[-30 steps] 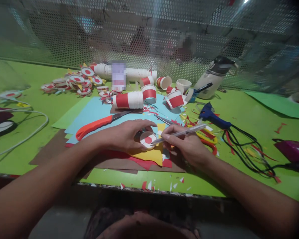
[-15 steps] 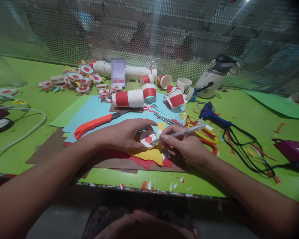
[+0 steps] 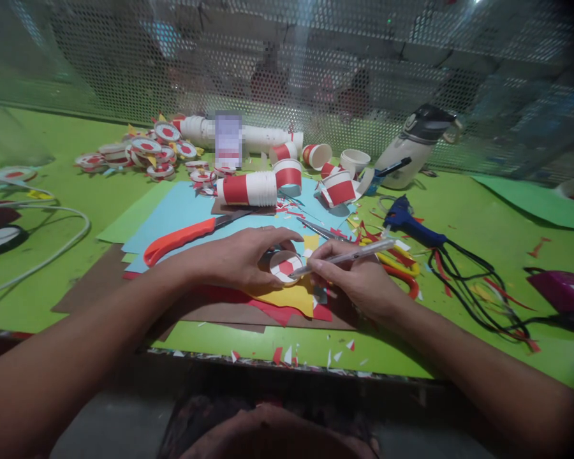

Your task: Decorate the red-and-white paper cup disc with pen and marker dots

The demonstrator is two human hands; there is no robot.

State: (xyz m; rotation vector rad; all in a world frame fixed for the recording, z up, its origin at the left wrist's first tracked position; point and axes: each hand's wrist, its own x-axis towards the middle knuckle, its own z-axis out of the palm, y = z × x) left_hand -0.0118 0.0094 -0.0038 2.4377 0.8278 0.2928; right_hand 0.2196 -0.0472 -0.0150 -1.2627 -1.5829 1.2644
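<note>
Two hands unmoved: left hand [image 3: 242, 258] still pinches the cup-bottom disc [image 3: 286, 266]; right hand [image 3: 358, 280] grips a pen [image 3: 344, 257], tip on the disc.

A small round cup base [image 3: 286, 266], white-rimmed with a red patch in its middle, lies flat on yellow paper [image 3: 294, 296] near the counter's front edge. A slim, pale pen [image 3: 347, 256] slants low across it, its tip touching the disc's right rim.
</note>
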